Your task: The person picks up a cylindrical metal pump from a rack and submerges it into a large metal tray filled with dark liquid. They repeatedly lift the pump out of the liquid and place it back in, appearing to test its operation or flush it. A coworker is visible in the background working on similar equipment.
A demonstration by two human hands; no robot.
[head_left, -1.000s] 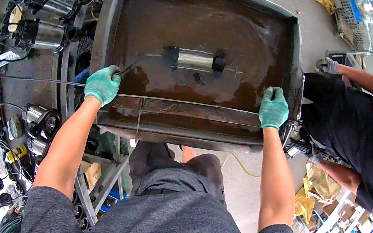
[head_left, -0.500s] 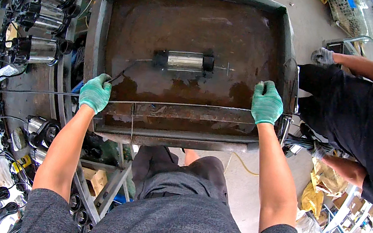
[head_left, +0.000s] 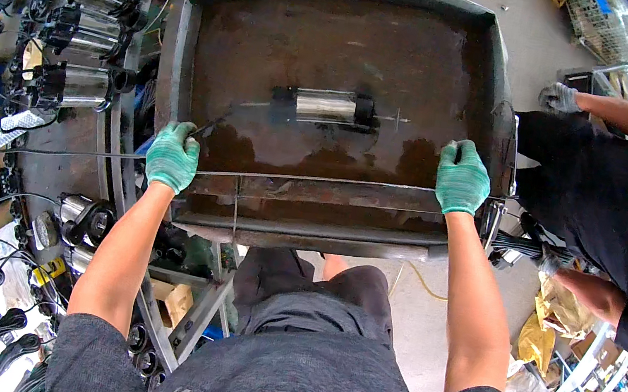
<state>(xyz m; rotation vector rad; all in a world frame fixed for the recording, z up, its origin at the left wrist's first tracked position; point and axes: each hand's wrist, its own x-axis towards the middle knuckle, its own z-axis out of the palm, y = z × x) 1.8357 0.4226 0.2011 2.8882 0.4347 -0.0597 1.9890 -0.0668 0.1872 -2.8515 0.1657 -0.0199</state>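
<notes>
One silver cylinder with black ends (head_left: 326, 106) lies on its side near the middle of a wide, shallow metal tank (head_left: 183, 64), its brown floor marked with dark, wet-looking patches; a thin black cable (head_left: 216, 125) runs from the cylinder's left end toward the near left corner, where the green-gloved left hand (head_left: 172, 154) has its fingers closed on it; the green-gloved right hand (head_left: 464, 179) sits at the tank's right side with fingers curled, though I cannot tell whether they grip anything; a crossbar (head_left: 316, 185) spans the near part of the tank; left of it stand similar metal cylinders (head_left: 89, 30) in a row; a wire basket (head_left: 587, 26) stands at far right, beyond a co-worker's grey-gloved hand (head_left: 560, 97)
</notes>
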